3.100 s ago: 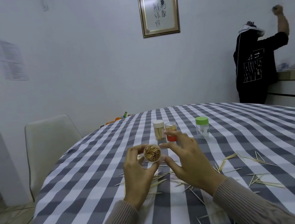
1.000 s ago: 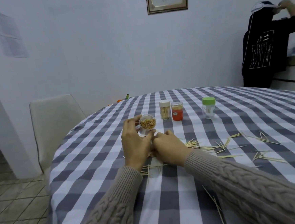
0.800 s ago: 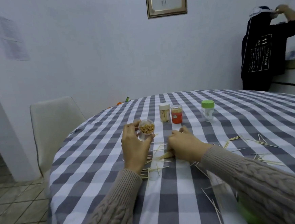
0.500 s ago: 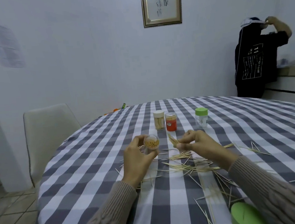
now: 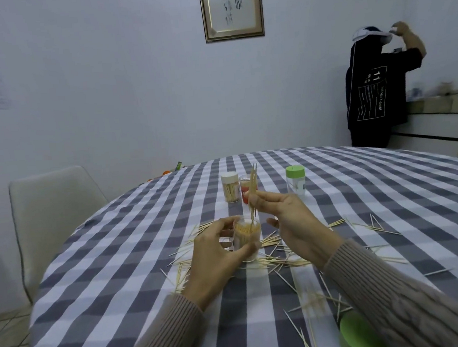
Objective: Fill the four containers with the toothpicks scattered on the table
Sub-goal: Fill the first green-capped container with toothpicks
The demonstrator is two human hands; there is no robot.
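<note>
**Toothpick bundle held upright over the open container**

At the near middle of the checked tablecloth, the left hand grips a clear, lidless container with thumb and fingers curled round its wall. The container stands roughly upright and is packed with pale wooden toothpicks seen end-on at its mouth. The right hand pinches a small bundle of toothpicks between thumb and fingertips; the other fingers are loosely extended. The bundle's long axis runs near vertical, tilted slightly (upper ends lean right), with the lower tips pointing down into the container mouth and the upper ends fanning apart in front of the red container.

Loose toothpicks lie scattered flat on the cloth around and behind both hands, pointing in mixed directions. Farther back stand three containers in a row: a white-capped one filled with toothpicks, the red one just beside it, and a green-capped one apart to the right. A green lid lies at the near right edge.
</note>
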